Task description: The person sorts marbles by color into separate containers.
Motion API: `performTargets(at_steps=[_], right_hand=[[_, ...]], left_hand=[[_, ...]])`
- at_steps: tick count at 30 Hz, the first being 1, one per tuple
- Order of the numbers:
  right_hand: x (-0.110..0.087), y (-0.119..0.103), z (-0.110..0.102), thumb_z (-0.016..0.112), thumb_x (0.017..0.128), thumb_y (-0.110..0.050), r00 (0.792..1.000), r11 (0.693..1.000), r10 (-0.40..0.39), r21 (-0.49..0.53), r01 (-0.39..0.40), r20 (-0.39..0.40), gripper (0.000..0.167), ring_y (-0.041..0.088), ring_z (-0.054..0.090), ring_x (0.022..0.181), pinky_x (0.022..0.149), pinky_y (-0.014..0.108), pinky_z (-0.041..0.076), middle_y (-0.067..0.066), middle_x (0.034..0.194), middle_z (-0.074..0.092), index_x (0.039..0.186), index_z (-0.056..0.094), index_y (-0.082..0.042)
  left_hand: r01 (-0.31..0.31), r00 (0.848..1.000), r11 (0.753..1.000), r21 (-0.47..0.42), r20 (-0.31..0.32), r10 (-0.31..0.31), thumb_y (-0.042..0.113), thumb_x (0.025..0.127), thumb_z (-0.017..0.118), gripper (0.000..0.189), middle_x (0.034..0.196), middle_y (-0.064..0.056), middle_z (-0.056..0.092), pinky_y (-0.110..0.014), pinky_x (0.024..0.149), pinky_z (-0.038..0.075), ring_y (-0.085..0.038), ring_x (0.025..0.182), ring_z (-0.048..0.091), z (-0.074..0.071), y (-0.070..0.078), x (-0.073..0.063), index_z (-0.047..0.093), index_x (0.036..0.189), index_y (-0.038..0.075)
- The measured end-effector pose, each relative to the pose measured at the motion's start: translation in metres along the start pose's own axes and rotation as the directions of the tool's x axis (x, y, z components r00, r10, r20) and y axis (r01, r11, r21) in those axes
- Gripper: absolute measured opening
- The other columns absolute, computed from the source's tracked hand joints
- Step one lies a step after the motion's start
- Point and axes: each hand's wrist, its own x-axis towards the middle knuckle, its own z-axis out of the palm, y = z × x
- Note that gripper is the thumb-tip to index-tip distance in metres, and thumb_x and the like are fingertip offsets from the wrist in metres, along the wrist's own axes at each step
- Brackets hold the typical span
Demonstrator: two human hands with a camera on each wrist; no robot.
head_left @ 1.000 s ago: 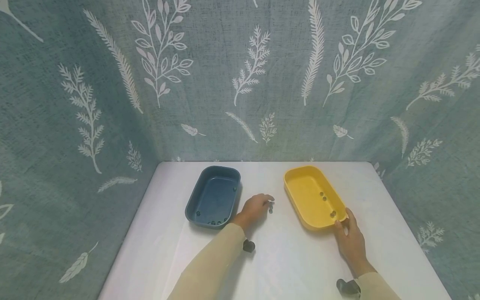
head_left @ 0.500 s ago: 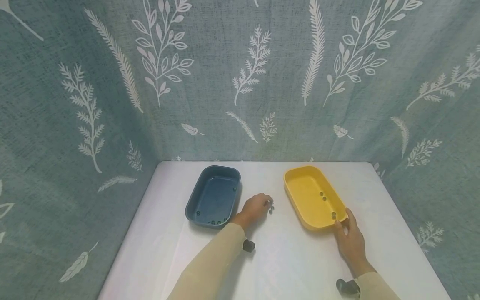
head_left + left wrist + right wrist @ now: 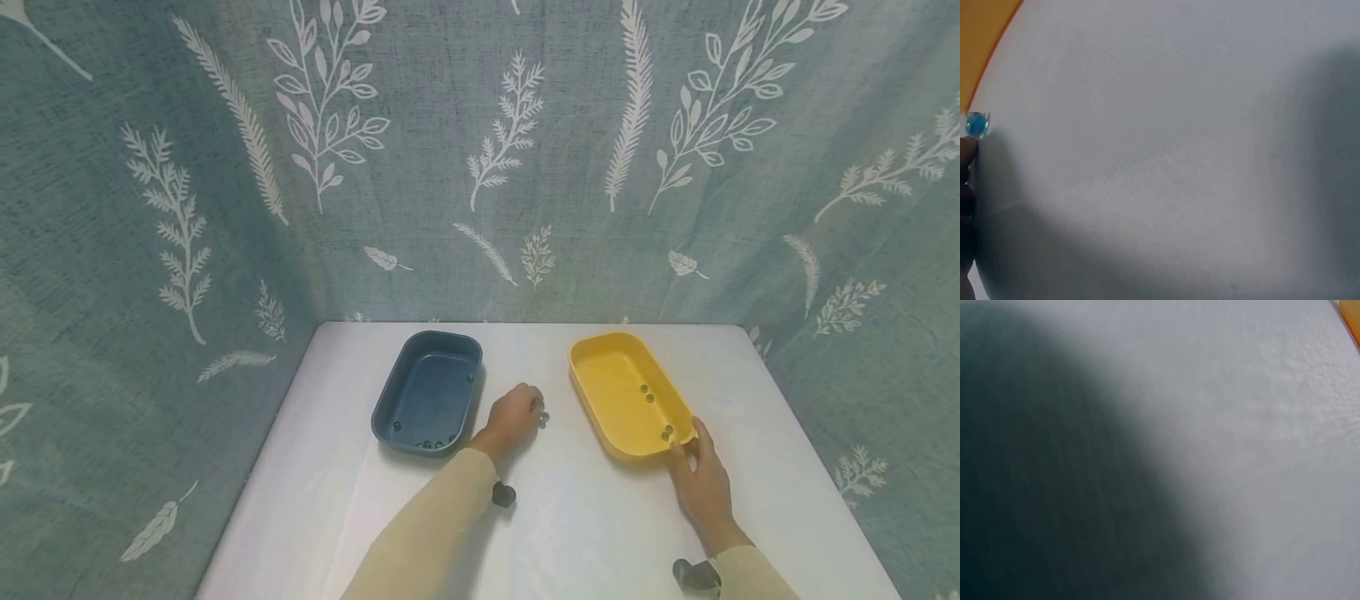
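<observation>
Curled fingers of my left hand (image 3: 516, 413) are at the table between two trays, around small glass marbles. One marble shows at the fingertips; other glass marbles (image 3: 544, 417) lie right beside them. In the left wrist view, a clear marble with a blue centre (image 3: 977, 124) sits against a fingertip; most of that hand is out of frame. With thumb and fingers, my right hand (image 3: 703, 487) grips the near right corner of a yellow tray (image 3: 611, 392). Several marbles lie in this tray along its right side. The right wrist view leaves that hand out.
A dark blue tray (image 3: 427, 392) stands left of my left hand, with several marbles mostly along its near edge. Both trays rest on a white table (image 3: 585, 525). Leaf-patterned cloth (image 3: 420, 167) surrounds the table at the back and sides.
My left hand's fingers have curled inward over the marbles, which have shifted slightly. Two marbles near the right hand's corner of the yellow tray have rolled a little. The right hand keeps its grip.
</observation>
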Motion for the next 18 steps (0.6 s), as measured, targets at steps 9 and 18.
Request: performTargets(at_steps=[9,18], right_hand=[[0.0,-0.0003,-0.0001,0.039,0.102,-0.048,1.0,1.0,-0.007,-0.009,0.006,-0.014,0.068,0.05,0.026,0.136,0.106,0.069,0.021,0.026,0.151,0.033,0.158,0.005,-0.026],[-0.0024,-0.0034,0.0,0.04,0.103,-0.047,1.0,1.0,-0.001,-0.009,0.001,-0.009,0.069,0.05,0.027,0.136,0.106,0.069,0.021,0.026,0.15,0.033,0.158,0.005,-0.025]], left_hand=[[0.036,0.999,0.999,-0.024,-0.014,-0.037,0.022,0.096,0.059,0.014,0.106,0.004,0.067,-0.034,0.093,0.051,-0.017,0.104,0.063,-0.0058,0.004,-0.0048,0.065,0.107,0.017],[0.028,0.999,0.998,-0.065,-0.044,-0.031,0.021,0.094,0.059,0.015,0.105,0.002,0.069,-0.034,0.093,0.051,-0.019,0.104,0.064,-0.0056,0.0005,-0.006,0.066,0.106,0.015]])
